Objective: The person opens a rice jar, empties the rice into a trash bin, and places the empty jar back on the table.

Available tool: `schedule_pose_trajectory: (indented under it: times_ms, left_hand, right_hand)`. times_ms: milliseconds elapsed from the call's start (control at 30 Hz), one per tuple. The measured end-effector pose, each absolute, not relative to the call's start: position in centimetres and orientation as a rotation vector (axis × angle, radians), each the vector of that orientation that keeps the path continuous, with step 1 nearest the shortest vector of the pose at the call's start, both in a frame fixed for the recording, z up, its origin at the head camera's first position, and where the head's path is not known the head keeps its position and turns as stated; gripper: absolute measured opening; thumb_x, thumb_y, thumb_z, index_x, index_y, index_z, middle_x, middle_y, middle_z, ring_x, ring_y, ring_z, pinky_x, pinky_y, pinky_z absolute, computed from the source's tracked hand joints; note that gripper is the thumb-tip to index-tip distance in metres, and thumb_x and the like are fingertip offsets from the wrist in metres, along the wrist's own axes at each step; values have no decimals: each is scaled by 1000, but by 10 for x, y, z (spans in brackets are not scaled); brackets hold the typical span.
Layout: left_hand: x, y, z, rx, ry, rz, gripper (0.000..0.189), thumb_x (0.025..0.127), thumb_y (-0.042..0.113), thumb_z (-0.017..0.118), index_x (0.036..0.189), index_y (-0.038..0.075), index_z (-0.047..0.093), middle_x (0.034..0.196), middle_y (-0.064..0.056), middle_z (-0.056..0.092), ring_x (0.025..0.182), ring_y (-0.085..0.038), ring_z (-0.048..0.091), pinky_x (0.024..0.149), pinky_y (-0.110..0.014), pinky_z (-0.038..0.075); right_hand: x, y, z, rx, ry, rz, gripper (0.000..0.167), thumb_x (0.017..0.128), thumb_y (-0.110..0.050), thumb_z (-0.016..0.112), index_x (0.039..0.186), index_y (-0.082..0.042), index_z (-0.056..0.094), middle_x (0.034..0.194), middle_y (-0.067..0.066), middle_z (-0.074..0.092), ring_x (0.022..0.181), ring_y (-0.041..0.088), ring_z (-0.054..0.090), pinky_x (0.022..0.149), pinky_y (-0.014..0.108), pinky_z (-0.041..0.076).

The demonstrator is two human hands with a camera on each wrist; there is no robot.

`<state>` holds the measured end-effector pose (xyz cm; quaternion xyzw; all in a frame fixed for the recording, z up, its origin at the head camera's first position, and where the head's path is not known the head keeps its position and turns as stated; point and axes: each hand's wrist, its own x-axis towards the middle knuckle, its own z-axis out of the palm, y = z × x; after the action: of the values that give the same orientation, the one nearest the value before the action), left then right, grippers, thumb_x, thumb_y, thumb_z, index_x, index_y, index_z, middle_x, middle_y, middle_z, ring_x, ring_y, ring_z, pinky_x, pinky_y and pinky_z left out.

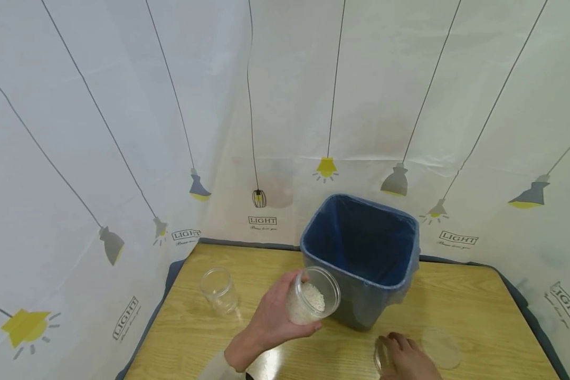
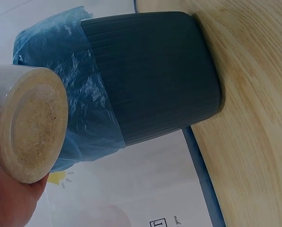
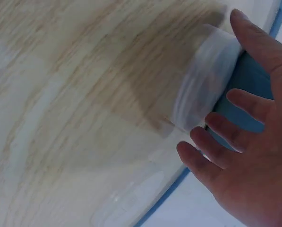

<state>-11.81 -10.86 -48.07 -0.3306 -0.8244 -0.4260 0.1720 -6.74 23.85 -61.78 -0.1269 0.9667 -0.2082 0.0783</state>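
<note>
My left hand [image 1: 271, 311] grips a clear plastic jar [image 1: 296, 301] part filled with white rice [image 1: 312, 297], its mouth tilted toward the camera. The left wrist view shows the base of the jar [image 2: 39, 125], with grains against it and the left hand [image 2: 11, 201] around its side. Low over the table, my right hand [image 1: 406, 359] is beside a clear, round plastic lid [image 1: 379, 358]. In the right wrist view its fingers are spread, and the ridged clear lid [image 3: 204, 80] lies just past the fingertips.
A bin [image 1: 356, 309] lined with a blue bag [image 1: 311, 253] stands at the back of the wooden table [image 1: 180, 327]. An uncovered clear jar [image 1: 220, 293] is on the left. One thin clear disc [image 1: 442, 348] lies at the right. Printed white sheeting [image 1: 285, 105] surrounds the table.
</note>
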Motion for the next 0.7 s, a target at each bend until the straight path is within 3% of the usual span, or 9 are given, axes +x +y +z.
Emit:
schedule_pose_trajectory:
  times_ms: [133,267,333,400,533,600,700]
  left_hand:
    - [-118,-109,-479,-932,-2343,-1212,95,64,36,97,142,11,49,129,-6,63,112,-19,63,91,-37,56]
    - [-118,-110,-479,-915,-2343,-1199,95,64,36,97,141,8,50,128,-6,64,110,-19,63,88,-37,56]
    - [-118,-110,-479,-906,-2344,-1190,95,64,36,96,141,9,50,128,-6,65,109,-19,63,88,-37,56]
    - [-118,-110,-479,-900,-2345,-1189,94,64,36,96,141,8,50,128,-6,64,109,-19,64,87,-37,56]
    - [-118,-110,-479,-903,-2343,-1194,95,65,36,96,141,5,50,129,-4,64,111,-19,63,88,-37,56]
    - [-118,-110,-479,-907,-2338,-1194,95,65,36,96,141,3,50,129,-4,64,111,-20,64,89,-38,56]
    - [-119,-110,-478,-910,-2334,-1204,95,64,36,97,141,3,50,130,-3,64,112,-20,64,89,-38,57]
  right_hand:
    - [-67,236,-594,-241,2939,-669,60,89,-44,78,134,-7,64,135,20,60,120,45,58,92,61,52]
    - [-69,245,-555,-243,3066,-809,30,101,-13,64,128,-2,68,124,18,67,111,38,65,88,55,55]
    - [-69,248,-535,-219,3161,-887,28,100,-1,57,125,-1,69,121,17,69,105,33,67,84,51,56]
    - [-68,249,-516,-175,3275,-993,32,100,4,51,125,-2,70,119,16,71,94,24,66,80,35,55]
    - [-68,245,-484,-40,3395,-1261,31,105,-4,50,130,-5,68,125,16,70,96,0,57,81,8,40]
    - [-70,242,-472,9,3384,-1378,32,107,-9,49,134,-6,66,129,16,68,102,-6,54,82,4,35]
    - [-77,239,-457,48,3306,-1462,37,110,-17,45,142,-7,60,139,16,62,116,3,54,83,3,34]
